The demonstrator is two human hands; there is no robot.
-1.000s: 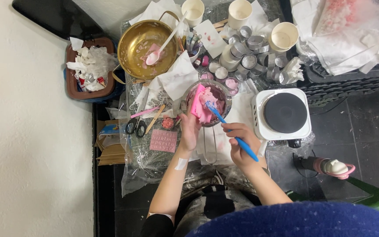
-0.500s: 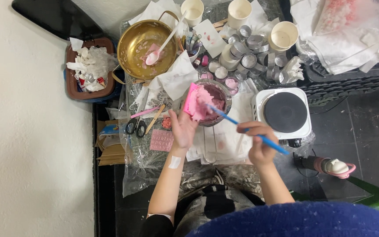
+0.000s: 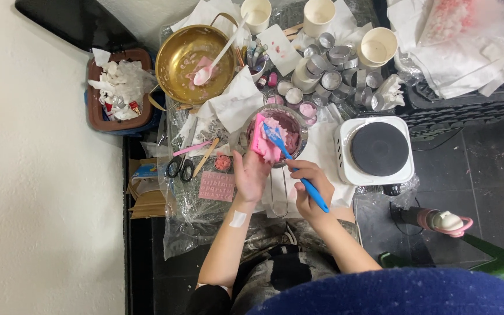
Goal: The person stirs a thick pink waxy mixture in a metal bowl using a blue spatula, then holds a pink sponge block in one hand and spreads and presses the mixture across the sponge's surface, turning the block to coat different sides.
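The left hand (image 3: 251, 174) pinches a pink mould (image 3: 260, 142) by its lower edge, tilted over the small pot (image 3: 276, 132) just left of the hot plate (image 3: 375, 150). The right hand (image 3: 308, 186) has its fingers curled tight around a blue spatula (image 3: 294, 165) — tip against the mould. Behind them, a brass pan (image 3: 191, 57) with a spoon (image 3: 216, 60) — scissors (image 3: 180, 167) lie to the left.
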